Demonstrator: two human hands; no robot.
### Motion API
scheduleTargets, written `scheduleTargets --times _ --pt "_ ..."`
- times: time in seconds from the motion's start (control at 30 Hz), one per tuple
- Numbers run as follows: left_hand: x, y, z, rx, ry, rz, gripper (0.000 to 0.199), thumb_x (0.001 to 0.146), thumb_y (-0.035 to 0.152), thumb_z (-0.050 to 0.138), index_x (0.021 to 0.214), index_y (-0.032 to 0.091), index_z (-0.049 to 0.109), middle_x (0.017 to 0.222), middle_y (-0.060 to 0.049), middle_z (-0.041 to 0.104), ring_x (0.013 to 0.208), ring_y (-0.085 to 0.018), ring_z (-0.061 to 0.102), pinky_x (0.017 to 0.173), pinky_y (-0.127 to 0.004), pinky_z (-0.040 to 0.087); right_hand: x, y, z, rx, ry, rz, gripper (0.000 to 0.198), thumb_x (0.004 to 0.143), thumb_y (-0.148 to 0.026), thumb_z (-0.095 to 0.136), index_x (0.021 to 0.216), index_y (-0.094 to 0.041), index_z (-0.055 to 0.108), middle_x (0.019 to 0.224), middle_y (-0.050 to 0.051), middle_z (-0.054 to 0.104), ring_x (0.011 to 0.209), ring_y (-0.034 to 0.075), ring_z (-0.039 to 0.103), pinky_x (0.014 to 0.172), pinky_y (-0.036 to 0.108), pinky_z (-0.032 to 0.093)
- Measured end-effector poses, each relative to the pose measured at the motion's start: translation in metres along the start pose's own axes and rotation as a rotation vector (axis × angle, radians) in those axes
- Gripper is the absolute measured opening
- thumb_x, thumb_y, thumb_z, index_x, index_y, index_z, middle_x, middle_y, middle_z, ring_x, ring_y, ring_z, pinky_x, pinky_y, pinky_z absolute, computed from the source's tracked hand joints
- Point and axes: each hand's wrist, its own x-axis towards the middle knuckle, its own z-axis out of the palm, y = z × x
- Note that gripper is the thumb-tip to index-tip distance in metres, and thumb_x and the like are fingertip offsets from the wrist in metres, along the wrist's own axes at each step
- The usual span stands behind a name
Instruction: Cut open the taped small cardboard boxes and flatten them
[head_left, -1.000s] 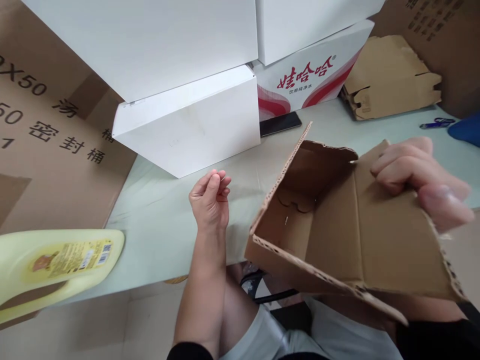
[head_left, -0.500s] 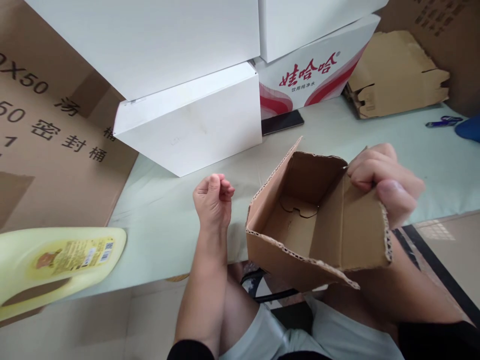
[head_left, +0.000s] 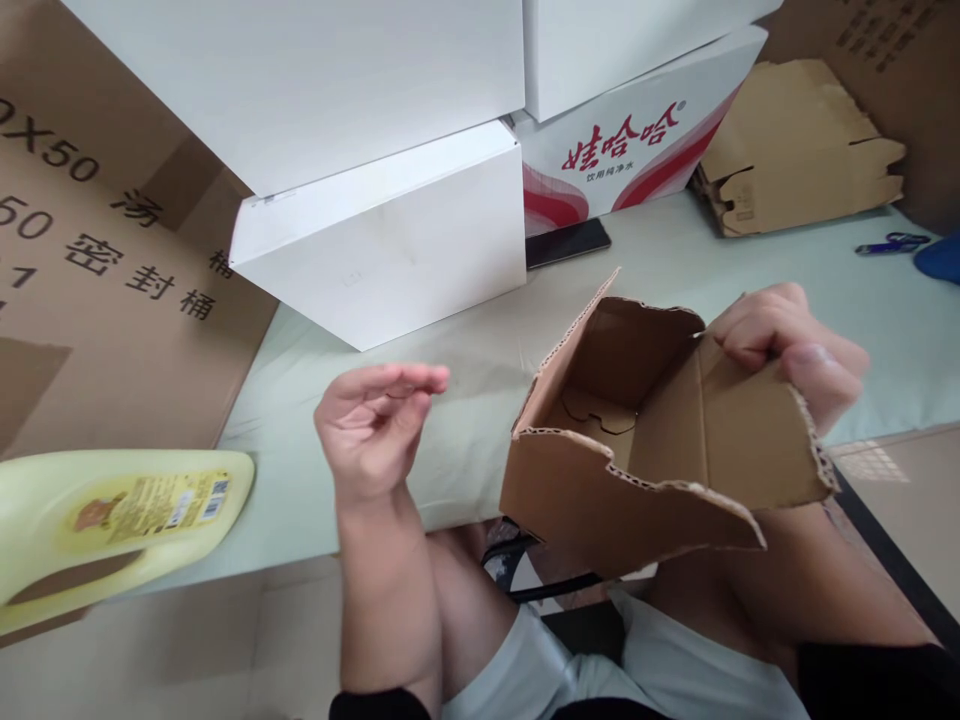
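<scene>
My right hand (head_left: 799,340) grips a raised flap of a small brown cardboard box (head_left: 585,500), thumb on one side and fingers curled over the edge. The box is tilted in the air over the table's front edge, its open top toward me, its inside bare down to the slotted bottom flaps. Left of it, my left hand (head_left: 379,425) is apart from the box with nothing in it; its fingers are stretched out and the thumb lies a little below them.
White boxes (head_left: 397,250) stand stacked at the back of the cloth-covered table (head_left: 300,400), a black phone (head_left: 570,244) by them. Flattened cardboard (head_left: 802,150) and blue scissors (head_left: 892,245) lie right. A yellow bottle (head_left: 165,520) and a large carton (head_left: 135,330) are left.
My left hand has moved left, away from the box, and its curled fingers have straightened. My right hand has shifted slightly right with the box, which has tilted a little.
</scene>
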Motion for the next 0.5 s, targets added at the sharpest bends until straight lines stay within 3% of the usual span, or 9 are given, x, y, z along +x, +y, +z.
scheduleTargets --times 0.07,0.1,0.2,0.3,0.4,0.5 --pt "-0.001 0.012 -0.005 0.051 -0.157 -0.038 0.058 0.045 0.029 0.107 0.095 0.039 0.078 0.099 0.001 0.082 0.088 -0.025 0.081 0.075 -0.036 0.068 0.000 -0.001 0.000 0.002 0.003 0.023 0.044 0.092 -0.034 0.041 0.052 -0.020 0.030 0.048 0.001 0.033 0.051 0.015 0.027 0.061 0.037 0.017" --pt "-0.001 0.015 -0.007 0.062 -0.168 -0.026 0.056 0.050 0.036 0.106 0.099 0.039 0.079 0.094 0.000 0.082 0.081 -0.024 0.081 0.071 -0.035 0.068 0.000 -0.002 0.000 0.003 -0.004 0.023 0.044 0.092 -0.034 0.041 0.052 -0.020 0.030 0.048 0.001 0.033 0.051 0.015 0.027 0.061 0.037 0.018" --pt "-0.002 0.011 -0.006 0.168 -0.035 0.053 0.032 0.075 0.043 0.093 0.101 0.031 0.078 0.078 -0.001 0.078 0.066 -0.018 0.076 0.062 -0.028 0.064 0.001 -0.005 0.001 0.018 -0.018 0.001 0.043 0.090 -0.034 0.043 0.052 -0.020 0.030 0.048 0.000 0.032 0.051 0.014 0.026 0.060 0.036 0.018" --pt "-0.003 -0.001 -0.004 0.337 0.056 0.106 0.027 0.073 0.032 0.094 0.091 0.025 0.076 0.076 0.001 0.077 0.065 -0.016 0.075 0.059 -0.024 0.060 0.000 -0.006 0.001 0.009 -0.049 -0.013 0.042 0.092 -0.033 0.042 0.054 -0.019 0.031 0.050 -0.001 0.033 0.052 0.014 0.028 0.062 0.036 0.020" --pt "-0.004 -0.009 -0.003 0.417 0.083 0.150 0.018 0.094 0.037 0.075 0.086 0.021 0.076 0.067 0.001 0.073 0.054 -0.012 0.070 0.051 -0.023 0.054 -0.001 -0.007 0.001 -0.005 -0.072 -0.022 0.044 0.096 -0.033 0.040 0.056 -0.019 0.031 0.052 -0.001 0.036 0.052 0.013 0.028 0.064 0.035 0.021" --pt "-0.008 -0.003 0.003 0.418 -0.043 0.267 0.019 0.097 0.033 0.072 0.114 0.030 0.077 0.108 -0.004 0.079 0.088 -0.018 0.079 0.068 -0.028 0.062 0.000 -0.011 0.002 -0.006 -0.077 0.001 0.043 0.094 -0.033 0.042 0.055 -0.018 0.031 0.052 -0.002 0.035 0.052 0.013 0.027 0.064 0.035 0.020"
